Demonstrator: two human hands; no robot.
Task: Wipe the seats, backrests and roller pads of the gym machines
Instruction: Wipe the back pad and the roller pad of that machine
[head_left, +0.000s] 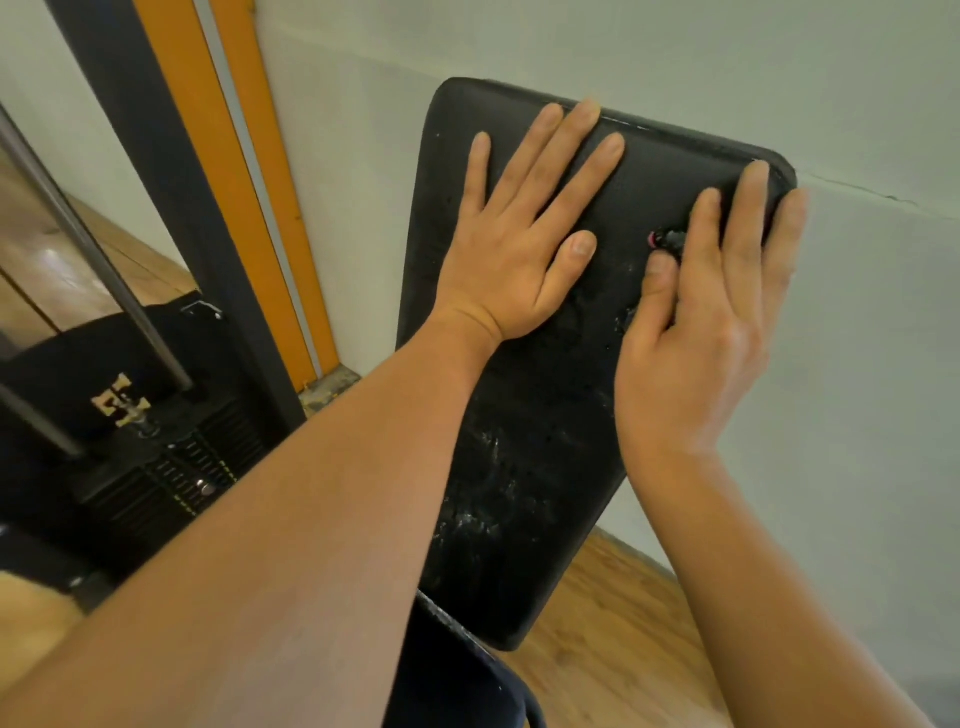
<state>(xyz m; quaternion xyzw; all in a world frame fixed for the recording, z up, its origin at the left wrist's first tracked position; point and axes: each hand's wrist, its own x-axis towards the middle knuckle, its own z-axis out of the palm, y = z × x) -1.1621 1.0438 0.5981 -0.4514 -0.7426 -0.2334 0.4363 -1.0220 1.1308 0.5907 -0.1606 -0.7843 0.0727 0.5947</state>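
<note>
A black padded backrest (519, 467) stands tilted against the grey wall, its lower half marked with whitish smears and wet spots. My left hand (524, 244) lies flat on the upper part of the pad with its fingers spread. At the pad's top right corner rests my right hand (711, 317), fingers straight and the outer ones reaching over the pad's edge. A small dark thing with a pink spot (667, 240) shows between its thumb and index finger; I cannot tell what it is. The dark edge of the seat (457, 670) shows below the backrest.
A dark machine upright (171, 208) and orange strips (270, 208) run along the wall at the left. A black weight stack (171, 467) with guide rods sits lower left. Wooden floor (623, 649) shows beside the pad, and the grey wall (857, 364) is close behind.
</note>
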